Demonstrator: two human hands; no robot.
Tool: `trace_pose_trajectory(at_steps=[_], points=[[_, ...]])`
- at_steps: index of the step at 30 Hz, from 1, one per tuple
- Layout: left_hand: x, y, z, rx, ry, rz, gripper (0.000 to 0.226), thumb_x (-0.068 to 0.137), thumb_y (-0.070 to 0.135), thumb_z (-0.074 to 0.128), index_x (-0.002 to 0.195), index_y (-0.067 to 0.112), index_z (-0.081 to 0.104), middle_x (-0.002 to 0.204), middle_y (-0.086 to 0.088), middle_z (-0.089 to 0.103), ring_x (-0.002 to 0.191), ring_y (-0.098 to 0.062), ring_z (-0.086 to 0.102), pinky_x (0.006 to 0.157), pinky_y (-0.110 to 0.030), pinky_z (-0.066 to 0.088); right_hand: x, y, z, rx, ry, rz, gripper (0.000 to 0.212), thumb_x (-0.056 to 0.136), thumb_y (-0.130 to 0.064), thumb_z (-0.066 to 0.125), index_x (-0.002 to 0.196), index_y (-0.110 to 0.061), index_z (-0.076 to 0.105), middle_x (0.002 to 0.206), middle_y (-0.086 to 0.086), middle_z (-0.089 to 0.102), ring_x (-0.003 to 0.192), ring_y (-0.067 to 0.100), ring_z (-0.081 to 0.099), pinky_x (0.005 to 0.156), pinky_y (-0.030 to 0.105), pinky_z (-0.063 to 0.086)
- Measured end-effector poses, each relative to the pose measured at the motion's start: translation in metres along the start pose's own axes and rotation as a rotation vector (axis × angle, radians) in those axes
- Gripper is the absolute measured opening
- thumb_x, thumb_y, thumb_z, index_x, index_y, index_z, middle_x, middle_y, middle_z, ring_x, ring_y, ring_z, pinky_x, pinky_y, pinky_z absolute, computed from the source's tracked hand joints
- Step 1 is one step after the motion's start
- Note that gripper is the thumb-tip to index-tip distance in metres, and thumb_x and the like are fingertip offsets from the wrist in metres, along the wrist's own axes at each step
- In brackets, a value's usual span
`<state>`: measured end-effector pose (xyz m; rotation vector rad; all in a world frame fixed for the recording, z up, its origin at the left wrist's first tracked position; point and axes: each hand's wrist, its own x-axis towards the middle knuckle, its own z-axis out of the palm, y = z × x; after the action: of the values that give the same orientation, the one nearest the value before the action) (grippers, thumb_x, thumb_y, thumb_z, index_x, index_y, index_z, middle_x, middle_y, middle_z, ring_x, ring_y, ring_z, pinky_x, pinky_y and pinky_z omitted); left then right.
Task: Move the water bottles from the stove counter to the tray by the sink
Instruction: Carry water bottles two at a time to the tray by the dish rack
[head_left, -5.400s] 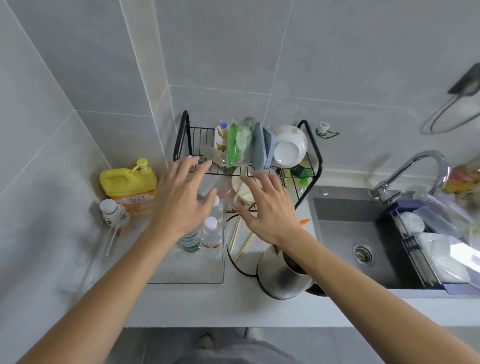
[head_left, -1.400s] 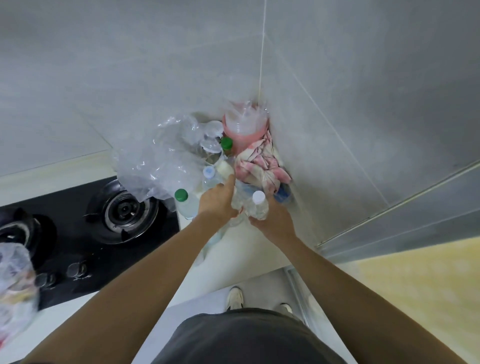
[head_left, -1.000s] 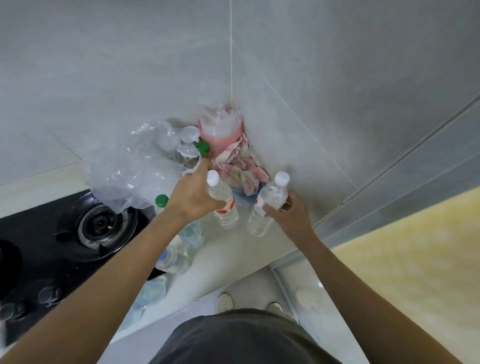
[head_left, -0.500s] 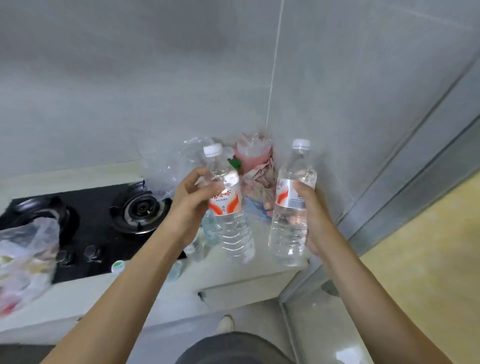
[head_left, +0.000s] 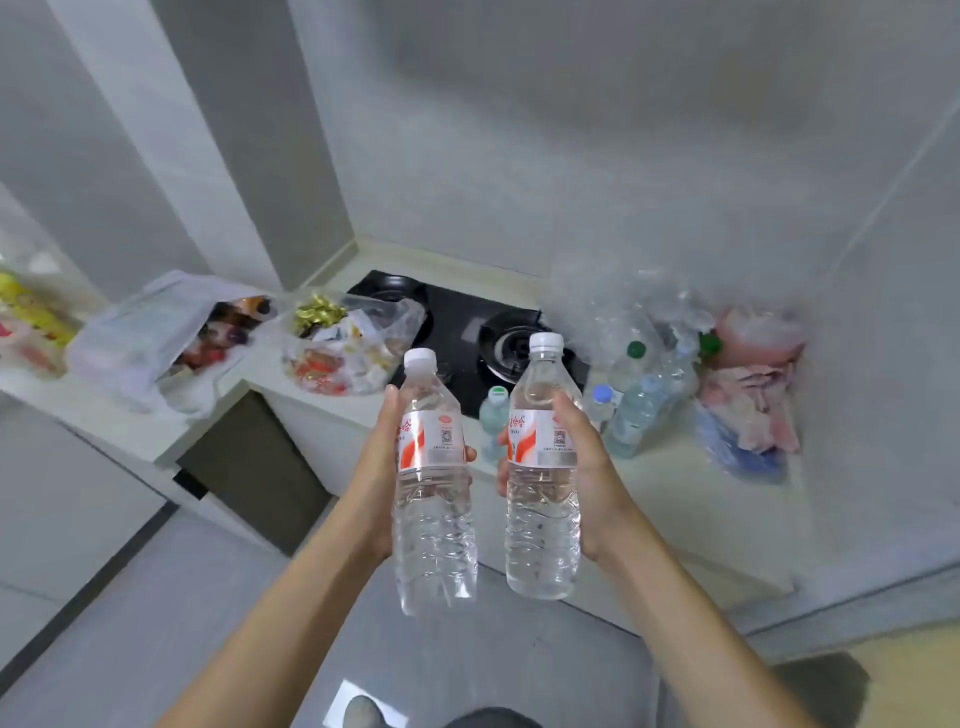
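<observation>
I hold two clear water bottles upright in the air in front of the stove counter (head_left: 691, 499). My left hand (head_left: 382, 467) grips the left water bottle (head_left: 434, 525) around its red-and-white label. My right hand (head_left: 589, 473) grips the right water bottle (head_left: 543, 519) the same way. Both have white caps. Several more water bottles (head_left: 631, 410) with green, blue and white caps stand on the counter right of the black gas stove (head_left: 467, 332). The tray and the sink are out of view.
Clear crumpled plastic wrap (head_left: 618, 306) lies behind the remaining bottles. A pink container and a pink cloth (head_left: 748, 395) sit in the right corner. Plastic bags of food (head_left: 348, 338) rest on the counter at left. Grey floor is below.
The two bottles have come up off the counter and toward me. My view has swung left, so the stove and the remaining bottles now sit right of centre and the food bags show.
</observation>
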<state>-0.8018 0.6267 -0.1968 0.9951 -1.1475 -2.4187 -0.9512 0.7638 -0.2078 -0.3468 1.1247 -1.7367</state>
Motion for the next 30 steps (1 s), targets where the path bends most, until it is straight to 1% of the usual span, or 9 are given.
trace_pose_trajectory(at_steps=[2,6,8,12,16,19,22,26,30], points=[[-0.026,0.014,-0.051,-0.030,0.090,0.077,0.093,0.071,0.092,0.053,0.117,0.012,0.064,0.083,-0.015,0.074,0.065,-0.025,0.073,0.057,-0.037,0.060,0.015,0.024,0.050,-0.032,-0.084,0.059,0.056,0.086,-0.062,0.071,0.106,-0.009,0.069,0.093,0.018,0.064,0.066,0.030,0.063,0.069,0.040,0.053],[-0.083,0.043,-0.159,-0.137,0.271,0.219,0.110,0.064,0.085,0.051,0.140,0.005,0.056,0.098,-0.020,0.071,0.070,-0.027,0.075,0.056,-0.036,0.059,0.045,0.085,0.159,-0.120,-0.235,0.129,0.084,0.079,-0.068,0.076,0.130,-0.004,0.059,0.096,0.019,0.065,0.069,0.032,0.065,0.070,0.042,0.056],[-0.113,0.059,-0.216,-0.153,0.359,0.285,0.114,0.063,0.084,0.052,0.143,0.002,0.053,0.102,-0.024,0.069,0.068,-0.028,0.074,0.055,-0.036,0.060,0.057,0.123,0.221,-0.125,-0.316,0.143,0.074,0.080,-0.068,0.075,0.127,-0.012,0.063,0.097,0.020,0.065,0.069,0.032,0.065,0.069,0.042,0.056],[-0.178,0.093,-0.331,-0.186,0.549,0.419,0.096,0.058,0.076,0.066,0.122,0.006,0.063,0.086,-0.017,0.074,0.067,-0.028,0.075,0.058,-0.039,0.064,0.074,0.201,0.351,-0.185,-0.445,0.252,0.086,0.070,-0.075,0.077,0.114,-0.002,0.062,0.087,0.021,0.061,0.065,0.031,0.060,0.060,0.036,0.054],[-0.248,0.111,-0.432,-0.187,0.741,0.532,0.088,0.069,0.080,0.067,0.121,0.009,0.064,0.094,-0.013,0.077,0.076,-0.028,0.077,0.063,-0.039,0.063,0.078,0.270,0.469,-0.186,-0.602,0.345,0.093,0.066,-0.071,0.083,0.120,0.000,0.058,0.086,0.021,0.057,0.064,0.031,0.059,0.061,0.037,0.052],[-0.298,0.115,-0.494,-0.232,0.879,0.624,0.076,0.079,0.077,0.066,0.119,0.012,0.066,0.099,-0.014,0.076,0.080,-0.028,0.077,0.066,-0.041,0.063,0.079,0.319,0.543,-0.204,-0.735,0.389,0.091,0.071,-0.071,0.081,0.121,0.001,0.058,0.090,0.021,0.061,0.064,0.032,0.063,0.063,0.038,0.054],[-0.349,0.117,-0.546,-0.299,1.013,0.716,0.068,0.079,0.074,0.068,0.115,0.016,0.066,0.102,-0.015,0.077,0.081,-0.031,0.077,0.069,-0.043,0.065,0.073,0.368,0.615,-0.289,-0.844,0.431,0.107,0.067,-0.073,0.081,0.127,0.012,0.054,0.090,0.023,0.063,0.064,0.033,0.065,0.062,0.038,0.057],[-0.409,0.121,-0.608,-0.356,1.203,0.800,0.074,0.073,0.075,0.069,0.116,0.014,0.064,0.102,-0.015,0.076,0.080,-0.031,0.078,0.068,-0.042,0.065,0.060,0.429,0.706,-0.319,-1.015,0.505,0.082,0.072,-0.071,0.078,0.115,-0.002,0.063,0.093,0.019,0.067,0.068,0.034,0.064,0.067,0.041,0.055],[-0.452,0.132,-0.670,-0.397,1.389,0.873,0.085,0.061,0.084,0.076,0.113,0.017,0.070,0.101,-0.014,0.077,0.080,-0.031,0.078,0.065,-0.039,0.065,0.060,0.491,0.790,-0.357,-1.163,0.536,0.065,0.087,-0.063,0.064,0.109,-0.002,0.063,0.092,0.022,0.066,0.066,0.034,0.064,0.065,0.042,0.056]])
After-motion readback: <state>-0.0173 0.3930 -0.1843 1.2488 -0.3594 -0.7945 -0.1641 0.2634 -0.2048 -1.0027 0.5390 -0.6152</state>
